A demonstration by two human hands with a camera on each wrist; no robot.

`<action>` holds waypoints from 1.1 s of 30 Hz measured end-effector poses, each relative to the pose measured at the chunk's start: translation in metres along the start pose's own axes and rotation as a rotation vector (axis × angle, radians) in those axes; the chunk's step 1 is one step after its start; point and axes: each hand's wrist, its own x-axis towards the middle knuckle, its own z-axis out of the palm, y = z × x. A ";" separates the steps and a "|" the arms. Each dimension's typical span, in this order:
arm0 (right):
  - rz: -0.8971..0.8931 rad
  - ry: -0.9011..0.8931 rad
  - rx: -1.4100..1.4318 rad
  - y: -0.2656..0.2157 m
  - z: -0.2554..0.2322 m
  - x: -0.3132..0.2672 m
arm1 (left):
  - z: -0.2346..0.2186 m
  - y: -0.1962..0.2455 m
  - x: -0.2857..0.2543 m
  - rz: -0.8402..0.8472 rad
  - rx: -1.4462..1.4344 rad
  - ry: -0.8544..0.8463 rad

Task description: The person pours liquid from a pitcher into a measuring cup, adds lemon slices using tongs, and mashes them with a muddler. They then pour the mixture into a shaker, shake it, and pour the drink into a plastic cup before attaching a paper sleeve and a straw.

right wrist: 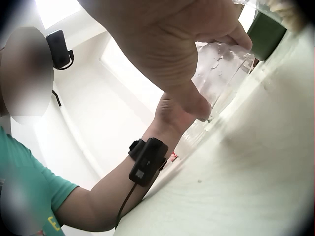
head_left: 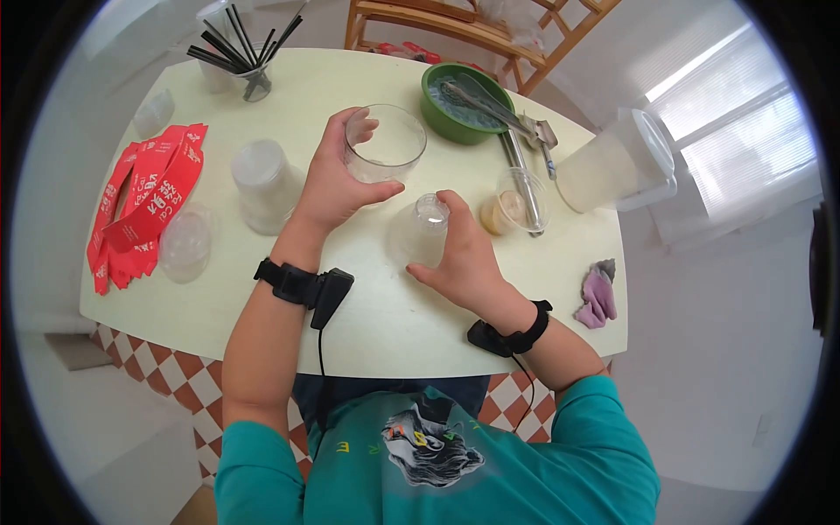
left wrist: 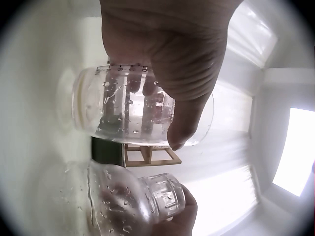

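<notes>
My left hand (head_left: 337,175) curls round a clear, wide-mouthed cup (head_left: 385,144); in the left wrist view droplets dot the cup (left wrist: 133,105) and its base is near the tabletop. Just right of it stands a clear bottle-shaped vessel (head_left: 422,232) with a narrow neck, also wet with droplets in the left wrist view (left wrist: 120,201). Around its right side my right hand (head_left: 468,262) is curved, fingers at the neck and thumb low by the body. The right wrist view shows the right hand (right wrist: 182,54) against the clear vessel (right wrist: 219,69).
Green bowl (head_left: 464,127) with water and utensils at the back; tongs (head_left: 522,184), a small cup (head_left: 503,212) and a large pitcher (head_left: 604,166) to the right. Lidded containers (head_left: 260,166), red printed strips (head_left: 153,192) and black straws (head_left: 236,48) on the left. Purple cloth (head_left: 597,296) near the right edge.
</notes>
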 end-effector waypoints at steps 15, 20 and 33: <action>-0.127 0.102 -0.151 0.002 -0.103 0.034 | 0.007 -0.013 0.000 0.002 -0.039 -0.022; 0.047 -0.132 -0.444 0.111 -0.139 0.152 | 0.009 -0.007 -0.001 -0.037 -0.020 -0.027; 0.006 -0.191 -0.698 0.155 -0.116 0.202 | 0.006 -0.010 0.000 -0.018 -0.021 -0.043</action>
